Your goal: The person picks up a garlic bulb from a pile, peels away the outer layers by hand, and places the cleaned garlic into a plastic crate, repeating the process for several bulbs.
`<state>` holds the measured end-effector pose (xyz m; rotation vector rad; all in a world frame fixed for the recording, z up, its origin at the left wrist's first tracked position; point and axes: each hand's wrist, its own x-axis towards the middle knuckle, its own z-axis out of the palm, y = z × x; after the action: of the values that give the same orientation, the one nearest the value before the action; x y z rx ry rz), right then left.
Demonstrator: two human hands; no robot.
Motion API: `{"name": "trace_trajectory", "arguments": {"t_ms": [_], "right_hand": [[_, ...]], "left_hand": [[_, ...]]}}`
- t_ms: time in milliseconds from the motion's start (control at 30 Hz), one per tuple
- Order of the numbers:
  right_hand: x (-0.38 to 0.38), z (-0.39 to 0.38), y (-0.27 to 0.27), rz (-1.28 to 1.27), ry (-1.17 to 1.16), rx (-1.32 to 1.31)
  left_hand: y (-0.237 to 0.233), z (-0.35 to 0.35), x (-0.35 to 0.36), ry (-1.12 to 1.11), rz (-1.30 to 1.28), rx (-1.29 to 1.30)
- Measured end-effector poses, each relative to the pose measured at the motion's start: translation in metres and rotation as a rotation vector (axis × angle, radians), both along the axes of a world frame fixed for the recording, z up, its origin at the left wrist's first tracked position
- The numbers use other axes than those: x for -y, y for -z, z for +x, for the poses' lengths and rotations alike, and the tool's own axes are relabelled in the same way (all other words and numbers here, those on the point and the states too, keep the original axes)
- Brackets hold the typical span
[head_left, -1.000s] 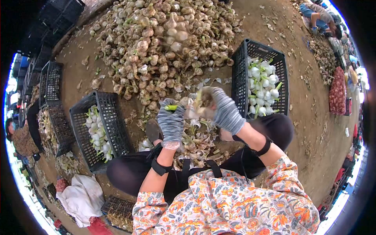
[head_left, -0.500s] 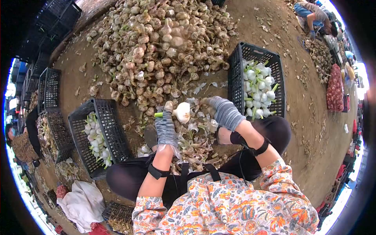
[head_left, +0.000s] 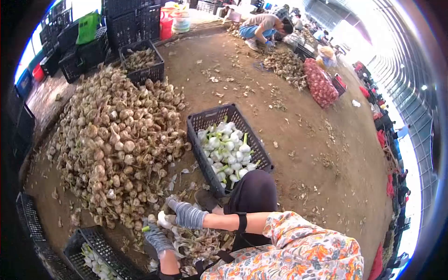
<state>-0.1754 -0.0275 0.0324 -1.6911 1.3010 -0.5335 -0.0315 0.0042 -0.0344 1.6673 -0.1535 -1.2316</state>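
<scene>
My left hand (head_left: 159, 239), in a grey striped glove, is closed on a white garlic bulb (head_left: 164, 220) whose green stem end pokes out to the left. Beside it my right hand (head_left: 185, 213), gloved alike, has its fingers bent against the same bulb. Loose garlic skins (head_left: 198, 243) lie under and around both hands. Beyond the right hand, a black crate (head_left: 193, 133) holds peeled white bulbs with green stems. Another black crate (head_left: 74, 254) with white bulbs is at the lower left.
A large pile of unpeeled garlic (head_left: 116, 144) lies ahead to the left, with a crate (head_left: 158, 72) behind it. Another person (head_left: 263, 23) bends over a smaller pile (head_left: 287, 67) near a red mesh sack (head_left: 319, 81). Black crates (head_left: 133, 25) are stacked at the upper left.
The view has swung to the right and upward. My right hand has come over to the bulb in my left hand and now touches it.
</scene>
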Motion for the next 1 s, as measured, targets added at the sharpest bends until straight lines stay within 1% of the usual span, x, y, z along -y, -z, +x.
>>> {"name": "trace_trajectory", "arguments": {"t_ms": [33,67,100,133,167,200,233,267,300,333,367,400,433,467,500,533,567,600,667,700,733,800,867,933,967,1000], "right_hand": [[-0.003,0.003,-0.006,-0.003,0.004,0.009],[-0.009,0.006,-0.012,0.017,0.006,0.005],[-0.012,0.007,-0.018,0.038,0.005,-0.003],[-0.012,0.006,-0.015,0.039,0.004,-0.001],[-0.012,0.005,-0.009,-0.036,0.011,0.052],[-0.010,0.004,-0.002,-0.113,0.021,0.108],[-0.008,0.002,0.006,-0.102,0.129,0.023],[-0.003,-0.008,0.029,-0.128,0.122,-0.090],[0.001,-0.017,0.029,-0.059,0.046,-0.272],[0.007,-0.029,0.028,0.013,-0.040,-0.446],[0.010,-0.033,0.046,-0.110,-0.067,-0.610],[0.009,-0.035,0.071,-0.229,-0.122,-0.757],[0.016,-0.037,0.078,-0.343,-0.304,-0.833],[0.019,-0.041,0.087,-0.369,-0.287,-0.681],[0.017,-0.042,0.086,-0.190,-0.140,-0.257],[0.016,-0.033,0.091,0.184,0.093,0.346],[0.009,-0.018,0.103,0.417,0.211,0.756],[0.003,-0.003,0.027,0.826,0.408,1.020],[0.000,0.003,0.047,0.874,0.295,1.005],[0.001,0.005,0.047,0.843,0.322,0.993],[0.008,0.000,0.058,0.850,0.368,0.852],[0.017,-0.028,0.062,0.918,0.700,1.278],[0.025,-0.059,0.073,0.801,0.889,1.760],[0.019,-0.082,0.084,0.584,0.394,2.258],[0.019,-0.080,0.084,0.590,0.391,2.284],[0.020,-0.079,0.080,0.592,0.389,2.309]], "left_hand": [[0.001,0.002,0.000,-0.026,-0.075,0.111],[0.001,0.006,-0.001,-0.024,-0.079,0.119],[-0.028,0.001,0.001,-0.001,0.002,0.114],[-0.045,-0.003,0.001,0.020,0.084,0.106],[-0.038,-0.007,0.002,-0.044,-0.084,0.098],[-0.045,-0.008,0.003,-0.042,-0.085,0.103],[-0.058,-0.009,0.004,-0.047,-0.023,0.017],[-0.068,-0.009,0.002,-0.054,0.045,-0.069],[-0.073,-0.004,0.001,0.016,0.071,-0.147],[-0.054,0.008,-0.001,0.080,0.028,-0.219],[-0.068,-0.007,0.000,-0.043,-0.067,-0.189],[-0.066,0.002,0.004,0.090,0.019,-0.241],[-0.077,-0.003,0.007,0.120,-0.016,-0.358],[-0.079,-0.001,0.007,0.104,0.053,-0.402],[-0.078,0.004,0.008,0.089,0.121,-0.442],[-0.077,-0.004,0.011,0.008,0.048,-0.365],[-0.057,0.001,0.008,-0.002,0.080,-0.391],[-0.035,0.004,0.007,0.011,0.096,-0.436],[-0.031,0.000,0.012,0.213,0.202,-0.233],[-0.020,-0.002,0.010,0.274,0.162,-0.226],[-0.010,-0.007,0.009,0.245,-0.046,-0.269],[0.000,-0.007,0.009,0.336,-0.089,-0.224],[0.064,0.013,0.002,0.396,0.012,-0.556],[0.096,0.005,-0.006,0.321,-0.065,0.132],[0.122,0.013,-0.007,0.300,0.020,0.218],[0.136,0.022,-0.004,0.299,0.028,0.220]]}}
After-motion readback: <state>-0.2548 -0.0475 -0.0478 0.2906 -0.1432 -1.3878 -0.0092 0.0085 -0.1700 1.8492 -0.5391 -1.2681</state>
